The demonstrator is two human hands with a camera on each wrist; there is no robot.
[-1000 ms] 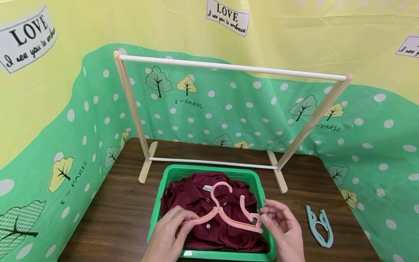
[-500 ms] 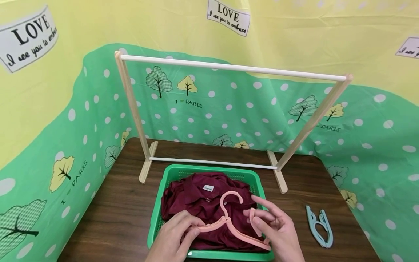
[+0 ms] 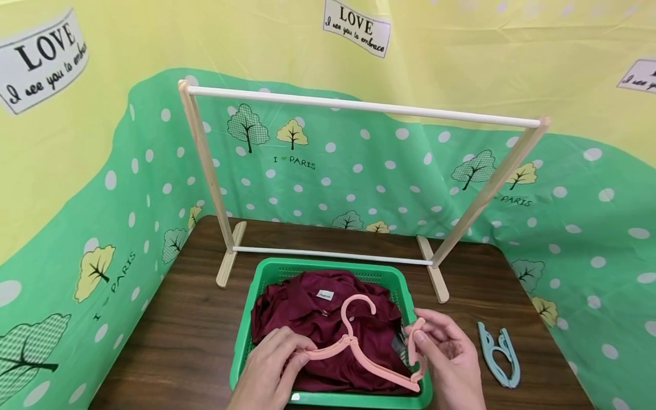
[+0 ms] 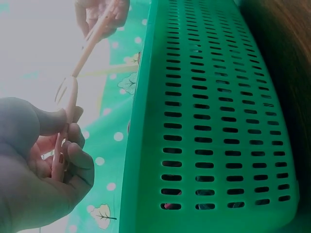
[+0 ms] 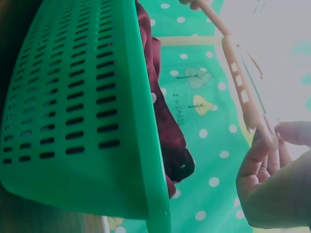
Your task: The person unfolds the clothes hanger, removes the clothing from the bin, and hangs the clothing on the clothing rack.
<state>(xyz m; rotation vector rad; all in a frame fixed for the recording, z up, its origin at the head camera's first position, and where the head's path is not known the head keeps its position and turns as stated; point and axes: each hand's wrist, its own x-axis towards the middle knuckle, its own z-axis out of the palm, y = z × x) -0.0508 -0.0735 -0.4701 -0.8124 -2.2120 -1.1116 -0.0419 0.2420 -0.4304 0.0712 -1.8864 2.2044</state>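
While gripping the left arm of a pink hanger [image 3: 376, 368] with the left hand [image 3: 274, 364] at eight o'clock, pinches its folded right end with the right hand [image 3: 451, 359] at three. Holds the pink hanger, hook toward twelve, over a green basket [image 3: 359, 400], slot-sided and filled by a maroon shirt [image 3: 312, 322], rumpled, with a white label [image 3: 325, 294] near twelve and, at three, a dark grey patch [image 3: 398, 345] too small to make out. Has a light blue hanger [image 3: 515, 363], folded, at three o'clock from the basket, apart from it on the dark wooden table [image 3: 148, 341]. Faces, at twelve just past the basket, a wooden rack [image 3: 359, 105] with white rails and, farthest, a green-and-yellow printed curtain [image 3: 338, 171].
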